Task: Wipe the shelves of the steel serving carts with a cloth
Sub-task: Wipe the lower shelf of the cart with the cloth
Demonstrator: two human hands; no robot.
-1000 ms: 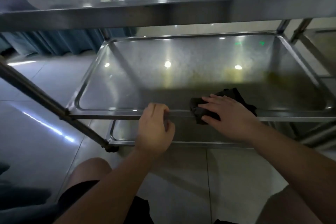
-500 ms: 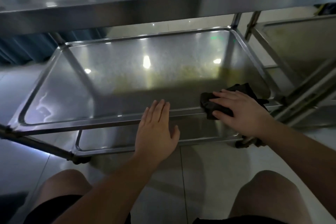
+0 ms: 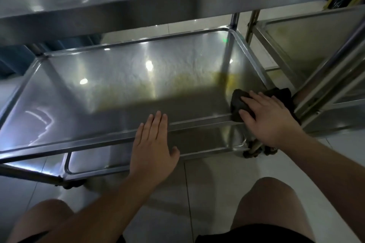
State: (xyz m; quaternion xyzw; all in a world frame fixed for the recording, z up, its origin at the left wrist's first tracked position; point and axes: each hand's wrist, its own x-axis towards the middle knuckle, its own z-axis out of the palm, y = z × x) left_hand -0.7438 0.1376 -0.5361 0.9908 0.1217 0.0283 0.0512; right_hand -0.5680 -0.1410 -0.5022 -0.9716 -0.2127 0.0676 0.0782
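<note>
We see R hand (image 3: 270, 118) flat, fingers straight, pressing dark cloth (image 3: 240, 104) onto middle shelf (image 3: 122, 77) at its near-right corner, cloth partly over front rim. L hand (image 3: 153, 144) open, fingers straight, resting on shelf's front rim, holding nothing. Second cart (image 3: 316, 45) just right of shelf.

The cloth (image 3: 240, 104) lies in the middle shelf's (image 3: 122, 85) near right corner. A second cart (image 3: 308, 45) stands right of that shelf.
</note>
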